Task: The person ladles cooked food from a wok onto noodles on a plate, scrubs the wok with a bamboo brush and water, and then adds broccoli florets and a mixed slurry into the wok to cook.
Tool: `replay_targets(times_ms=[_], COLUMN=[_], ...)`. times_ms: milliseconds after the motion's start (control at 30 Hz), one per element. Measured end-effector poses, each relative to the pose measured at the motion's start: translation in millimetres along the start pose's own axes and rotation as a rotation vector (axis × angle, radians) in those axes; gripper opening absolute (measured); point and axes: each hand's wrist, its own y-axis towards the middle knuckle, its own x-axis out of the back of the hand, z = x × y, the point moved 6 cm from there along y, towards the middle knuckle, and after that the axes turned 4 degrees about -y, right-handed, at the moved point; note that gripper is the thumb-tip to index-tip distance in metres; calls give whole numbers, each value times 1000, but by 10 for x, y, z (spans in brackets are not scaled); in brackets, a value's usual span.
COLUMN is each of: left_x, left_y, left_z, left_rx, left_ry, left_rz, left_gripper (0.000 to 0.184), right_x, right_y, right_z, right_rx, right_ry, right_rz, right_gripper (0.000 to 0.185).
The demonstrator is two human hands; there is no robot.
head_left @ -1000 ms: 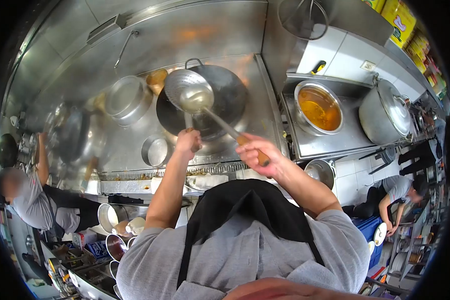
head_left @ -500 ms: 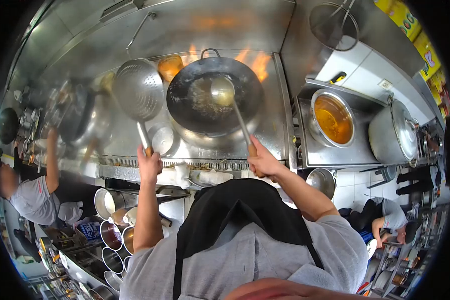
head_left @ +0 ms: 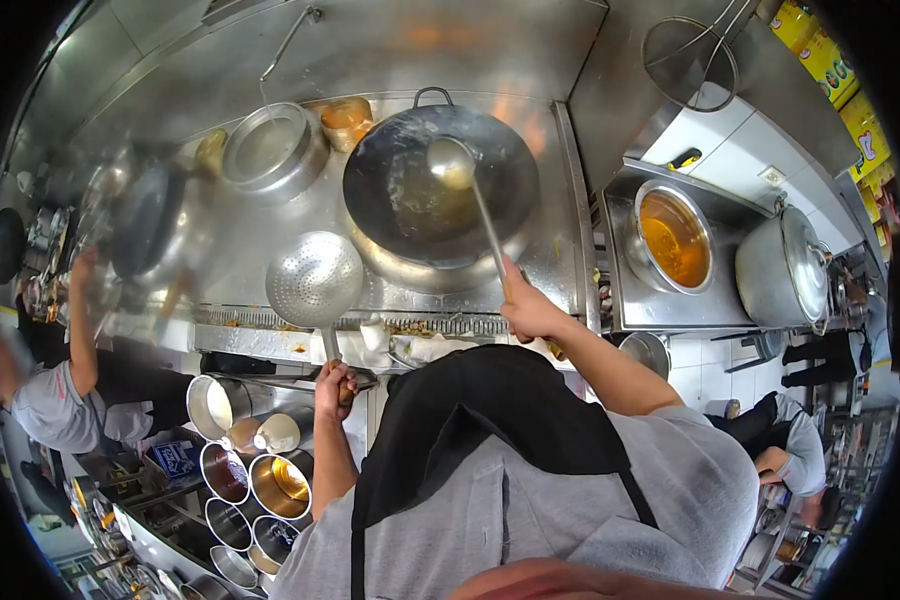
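Note:
My left hand is wrapped round the wooden handle of a round perforated skimmer, whose head is over the front edge of the steel stove, left of the wok. My right hand grips the handle of a long ladle. The ladle's bowl is over the dark wok, towards its far side, and whether it touches the wok is unclear. Shiny liquid lies in the bottom of the wok, which sits on a burner ring.
A steel pot and an orange-brown container stand behind on the stove. To the right are a bowl of amber liquid and a lidded stockpot. Several pots stand at lower left. A co-worker works at left, partly blurred.
The skimmer has come down and slightly right, nearer my body, with my left hand. The ladle's bowl has shifted slightly up over the wok. The flames behind the wok have died down.

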Motion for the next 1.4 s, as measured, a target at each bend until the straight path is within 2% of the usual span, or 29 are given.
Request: replay_targets(times_ms=[33, 100, 133, 200, 267, 333, 367, 400, 433, 467, 500, 533, 567, 600, 633, 667, 700, 733, 800, 867, 900, 967, 1067, 1133, 1167, 1233, 1300, 1333, 1400], left_x=[78, 232, -204, -1285, -2428, -3103, -3174, -3229, -3288, -3295, -3230, -3097, -2908, -2713, -2434, -2255, -2106, -1998, -1890, -2112, -2252, -2556, -3094, -3520, -3677, -3943, -4202, -4288, -4330], left_y=[153, 417, 306, 90, -370, -595, -475, -390, -338, -239, -236, -142, -114, 7, 292, 451, 575, 704, 929, 817, 775, 771, 805, 677, 824, 985, 940, 907, 876], left_z=[-65, -192, -484, -749, -892, -800, -787, -736, -735, -954, -1246, -1548, -1978, -2342, -2591, -2726, -2807, -2881, -2933, -2945, -2987, -3095, -3267, -3299, -3345, -3404, -3373, -3378, -3452], left_rx=[-146, -450, -491, -814, -1026, -1142, -1140, -1244, -1350, -1241, -947, -1037, -1052, -1208, -1120, -1068, -1013, -1012, -1032, -1032, -1067, -1119, -1129, -1128, -1213, -1303, -1217, -1219, -1229], left_ry=[367, 1194, 1352, 1348, 1324, 1181, 1179, 1170, 1157, 889, 436, 279, 339, 192, -108, -223, -340, -344, -281, -297, -173, -14, 208, 389, 448, 511, 590, 592, 650], left_rz=[19, -137, -337, -27, 375, 682, 695, 785, 871, 863, 836, 539, 236, 185, 208, 104, 4, 12, 78, 21, -1, -9, -44, -120, -132, -143, -277, -274, -333], left_gripper=[32, 61, 73, 82, 80, 65, 65, 56, 47, 30, 21, 14, 12, 7, 15, 16, 18, 18, 15, 15, 15, 18, 23, 26, 27, 28, 28, 28, 27], right_x=[29, 18, 11, -89, -121, -119, -98, -140, -223, -239, -305, -332, -475, -612, -697, -716, -741, -793, -815, -738, -611, -280, 534, 950, 1044, 886, 520, 338, 384], right_y=[-117, -164, -161, -189, -307, -454, -413, -320, -105, 76, 132, 70, 4, -76, -102, -71, -28, 16, 53, -20, -147, -251, -15, 335, 585, 1181, 1517, 1666, 1910], right_z=[30, 4, 12, 194, 356, 549, 428, 170, -255, -676, -1131, -1486, -1647, -1764, -1835, -1888, -2009, -2118, -2302, -2222, -2087, -1888, -1184, -496, -196, 249, 592, 599, 394], right_rx=[-6, 13, 9, -37, 25, 288, 425, 422, 298, 175, -52, -275, -274, -259, -244, -246, -344, -436, -401, -385, -444, -294, 92, 252, 353, 255, 102, 35, 46], right_ry=[405, 1110, 1113, 1737, 1650, 1505, 1318, 1320, 972, 621, 98, -425, -421, -563, -706, -705, -490, -270, -223, 718, 990, 1169, 922, 628, 426, 180, -173, -354, -651], right_rz=[101, 296, 290, 458, 427, 694, 784, 774, 509, 250, 67, -114, -113, -109, -104, -100, -7, 79, 29, 49, 109, -83, -123, -127, -144, -85, -66, 4, -105], right_gripper=[82, 78, 78, 74, 69, 62, 57, 57, 60, 63, 70, 76, 76, 82, 87, 87, 87, 86, 78, 68, 58, 63, 81, 78, 76, 65, 62, 59, 52])
